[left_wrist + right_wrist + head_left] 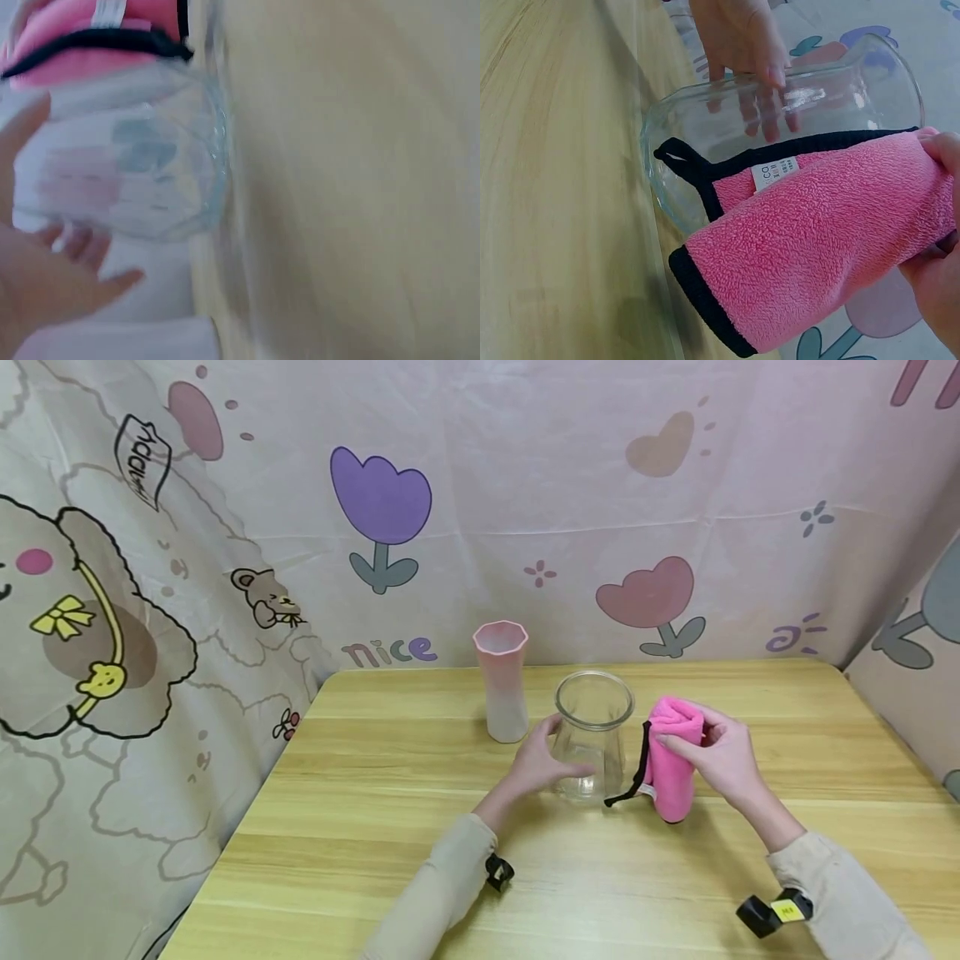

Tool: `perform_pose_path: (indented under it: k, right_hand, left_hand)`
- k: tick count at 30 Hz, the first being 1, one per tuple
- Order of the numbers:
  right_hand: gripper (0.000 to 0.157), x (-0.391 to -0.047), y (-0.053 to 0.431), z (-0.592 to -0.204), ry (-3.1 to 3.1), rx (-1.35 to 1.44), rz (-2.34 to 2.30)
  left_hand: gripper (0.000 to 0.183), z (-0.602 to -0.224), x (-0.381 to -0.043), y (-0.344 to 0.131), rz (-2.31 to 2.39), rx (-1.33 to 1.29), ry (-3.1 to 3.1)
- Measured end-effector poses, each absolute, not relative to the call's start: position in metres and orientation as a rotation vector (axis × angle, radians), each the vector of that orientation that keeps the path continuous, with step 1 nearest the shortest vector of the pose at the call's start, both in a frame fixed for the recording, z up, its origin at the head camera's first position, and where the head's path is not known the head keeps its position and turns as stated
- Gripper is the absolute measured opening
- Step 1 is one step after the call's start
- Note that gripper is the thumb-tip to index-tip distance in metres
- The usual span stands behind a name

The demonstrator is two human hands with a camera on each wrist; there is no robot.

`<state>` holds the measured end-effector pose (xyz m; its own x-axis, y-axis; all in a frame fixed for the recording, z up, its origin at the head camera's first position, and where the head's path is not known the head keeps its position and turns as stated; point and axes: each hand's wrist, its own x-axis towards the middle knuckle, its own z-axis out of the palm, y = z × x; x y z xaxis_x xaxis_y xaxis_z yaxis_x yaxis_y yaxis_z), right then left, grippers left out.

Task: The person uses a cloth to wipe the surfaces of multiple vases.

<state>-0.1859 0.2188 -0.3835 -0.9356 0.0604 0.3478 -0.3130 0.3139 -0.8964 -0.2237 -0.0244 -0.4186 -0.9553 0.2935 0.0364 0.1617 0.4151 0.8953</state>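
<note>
My right hand (pixel 729 760) pinches a pink towel (pixel 675 781) near its top; the towel is folded into an upright roll with black edging. In the right wrist view, a black hanging loop (pixel 682 157) and a white label (pixel 775 174) show on the towel. Just left of it stands a clear glass vase (pixel 603 747) with a wide, flared rim. My left hand (pixel 538 762) is at the vase's left side, thumb in front and fingers spread behind. Seen from the left wrist, those fingers are loose and not closed round the glass.
A tall pink-and-white vase (pixel 506 685) with an angular rim stands behind the left hand. The wooden table (pixel 360 827) ends at the back against a printed fabric backdrop (pixel 480 510), and more fabric hangs at the left and right.
</note>
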Motion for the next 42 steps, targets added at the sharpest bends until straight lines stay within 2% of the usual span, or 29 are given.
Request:
perform_pose_path:
  k: [15,23,32,42]
  right_hand:
    - [0.050,-0.187,0.217,-0.390,-2.288,0.288,1.676]
    - [0.050,-0.188,0.217,-0.382,-2.283,0.326,1.665]
    - [0.049,-0.192,0.209,-0.363,-2.212,0.521,1.692]
    - [0.049,-0.194,0.203,-0.368,-2.284,0.552,1.565]
  left_hand:
    - [0.085,-0.422,-0.250,-0.047,1.668,0.539,2.051]
    - [0.079,-0.402,-0.231,-0.048,1.725,0.598,2.142]
    - [0.066,-0.432,-0.232,-0.052,1.746,0.589,2.329]
    - [0.063,-0.424,-0.229,-0.053,1.768,0.598,2.289]
